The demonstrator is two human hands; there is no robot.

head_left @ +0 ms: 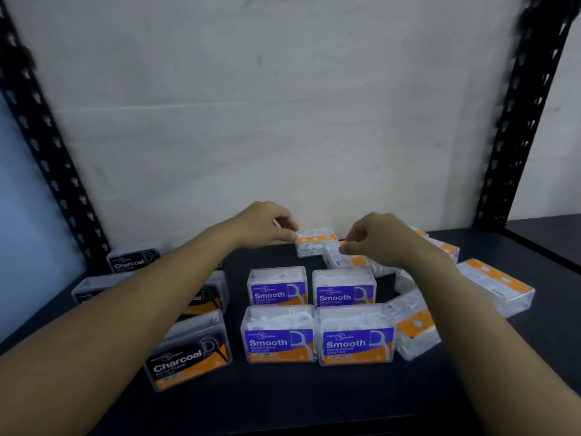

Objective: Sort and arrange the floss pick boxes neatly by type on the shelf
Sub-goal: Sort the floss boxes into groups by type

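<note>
Both hands out at the far wall: left hand [267, 223] pinching the end of a clear orange-banded floss box [316, 242], right hand [374, 239] curled onto a tipped clear box [341, 258]. Four purple Smooth boxes [278, 333] squared near centre on the black shelf [283, 401]; black Charcoal boxes [188, 354] left.

Both hands [267, 225] [374, 239] touch orange-labelled boxes [316, 242] behind four Smooth boxes [278, 333].

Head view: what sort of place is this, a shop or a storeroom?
Probably a stockroom or shop back area: a dark shelf board on a black slotted upright, a bare wall behind, and many identical retail Smooth boxes and Charcoal boxes.
</note>
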